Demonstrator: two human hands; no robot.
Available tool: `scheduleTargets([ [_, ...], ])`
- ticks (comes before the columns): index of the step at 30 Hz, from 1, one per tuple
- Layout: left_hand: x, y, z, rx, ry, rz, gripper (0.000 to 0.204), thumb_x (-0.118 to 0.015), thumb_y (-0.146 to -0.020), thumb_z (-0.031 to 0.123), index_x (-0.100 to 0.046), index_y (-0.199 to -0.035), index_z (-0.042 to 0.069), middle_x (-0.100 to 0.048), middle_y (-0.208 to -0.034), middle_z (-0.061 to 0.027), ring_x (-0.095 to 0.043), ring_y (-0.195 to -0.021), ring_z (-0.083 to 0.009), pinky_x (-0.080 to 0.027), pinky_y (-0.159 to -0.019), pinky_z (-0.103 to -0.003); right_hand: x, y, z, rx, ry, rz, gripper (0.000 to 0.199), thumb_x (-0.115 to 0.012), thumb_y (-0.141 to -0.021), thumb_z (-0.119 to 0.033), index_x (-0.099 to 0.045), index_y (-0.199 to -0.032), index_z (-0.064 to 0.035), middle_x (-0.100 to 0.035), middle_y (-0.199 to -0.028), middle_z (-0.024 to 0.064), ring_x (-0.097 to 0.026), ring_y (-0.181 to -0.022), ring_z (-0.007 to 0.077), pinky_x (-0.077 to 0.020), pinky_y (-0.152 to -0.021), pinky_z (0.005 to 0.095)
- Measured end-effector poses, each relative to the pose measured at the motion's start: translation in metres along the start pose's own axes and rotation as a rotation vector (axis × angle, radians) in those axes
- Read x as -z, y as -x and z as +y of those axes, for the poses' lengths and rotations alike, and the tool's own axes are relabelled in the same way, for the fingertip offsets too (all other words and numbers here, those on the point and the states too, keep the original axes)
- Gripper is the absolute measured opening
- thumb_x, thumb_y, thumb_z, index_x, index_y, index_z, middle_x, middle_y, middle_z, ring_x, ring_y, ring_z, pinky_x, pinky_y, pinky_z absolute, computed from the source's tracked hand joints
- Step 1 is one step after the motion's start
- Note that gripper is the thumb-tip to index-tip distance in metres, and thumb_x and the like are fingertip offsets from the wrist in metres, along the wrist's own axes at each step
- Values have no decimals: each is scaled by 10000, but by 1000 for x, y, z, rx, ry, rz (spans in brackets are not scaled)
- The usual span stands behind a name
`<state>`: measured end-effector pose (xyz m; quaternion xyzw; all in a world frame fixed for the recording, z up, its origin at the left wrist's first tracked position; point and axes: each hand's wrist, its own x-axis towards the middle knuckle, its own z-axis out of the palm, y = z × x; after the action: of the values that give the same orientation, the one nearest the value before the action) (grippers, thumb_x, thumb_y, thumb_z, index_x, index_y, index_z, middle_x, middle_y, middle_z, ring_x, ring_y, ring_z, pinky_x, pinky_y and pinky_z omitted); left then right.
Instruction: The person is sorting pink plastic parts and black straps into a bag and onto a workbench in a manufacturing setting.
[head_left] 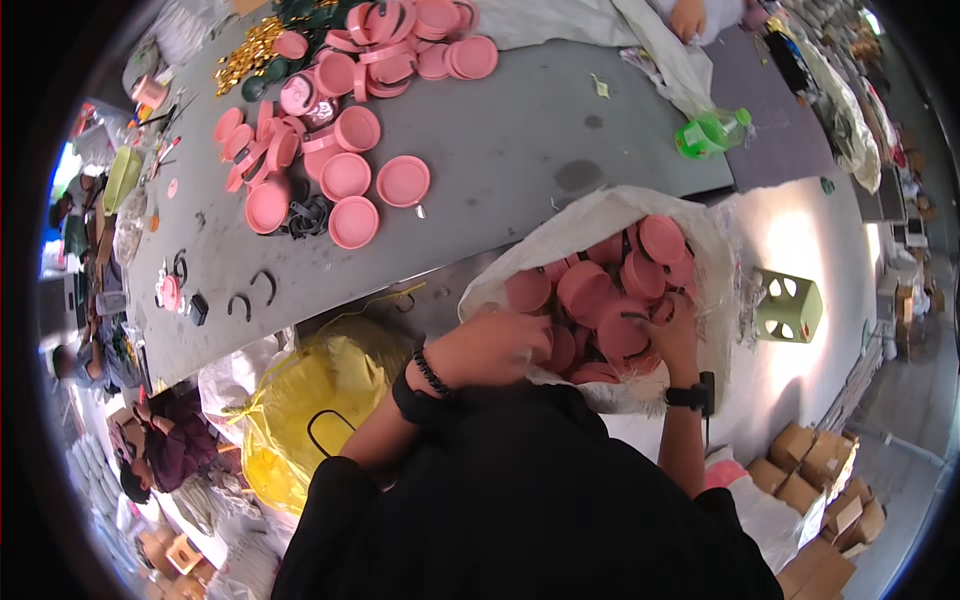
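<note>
A white woven sack (735,265) gapes in front of me, filled with pink round shallow caps (585,290), some with black strips on them. My right hand (675,335) is inside its right side, fingers curled on one of the pink caps. At the near left rim is my left hand (500,347), smeared by motion; its fingertips point toward the caps, and whether they grip anything does not show. Beyond the sack, more loose pink caps (347,175) are spread and heaped on the grey table (500,130).
Gold pieces (250,60) and dark green parts (255,88) lie by the far heap. A green bottle (712,134) rests near the table's right edge. Left of me is a yellow bag (320,400); to the right stand a green stool (788,306) and cardboard boxes (825,460). Other people are around.
</note>
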<state>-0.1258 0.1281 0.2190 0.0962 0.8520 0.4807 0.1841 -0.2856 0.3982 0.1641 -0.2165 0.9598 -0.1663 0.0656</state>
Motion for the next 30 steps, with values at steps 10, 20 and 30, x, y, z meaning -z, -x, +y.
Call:
scheduleTargets([
  [10, 41, 22, -142, 245, 255, 1294, 543, -619, -707, 129, -426, -1212, 76, -436, -1226, -137, -412, -1136, -286, -330, -948, -379, -33, -152, -185, 351, -589, -164, 571, -673, -717, -265, -444, -1184, -31, -488, -1170, 130, -483, -1057, 259, -372, -897, 352],
  [20, 51, 34, -257, 1171, -181, 1291, 756, -715, -571, 329, -402, -1251, 220, -333, -1273, -151, -305, -1173, -357, -331, -917, -451, -279, -212, -287, 506, -71, -431, 562, -657, -731, -274, -424, -1144, 27, -473, -1121, 189, -492, -1001, 262, -412, -813, 372],
  [30, 38, 92, -237, -553, 2119, 1513, 489, -343, -852, 456, -401, -1232, 154, -468, -1198, -105, -491, -1022, -331, -348, -879, -546, -234, -201, -328, -160, -1498, -1047, 399, -585, -820, -253, -449, -1146, -69, -536, -981, 17, -524, -857, 124, -419, -732, 269],
])
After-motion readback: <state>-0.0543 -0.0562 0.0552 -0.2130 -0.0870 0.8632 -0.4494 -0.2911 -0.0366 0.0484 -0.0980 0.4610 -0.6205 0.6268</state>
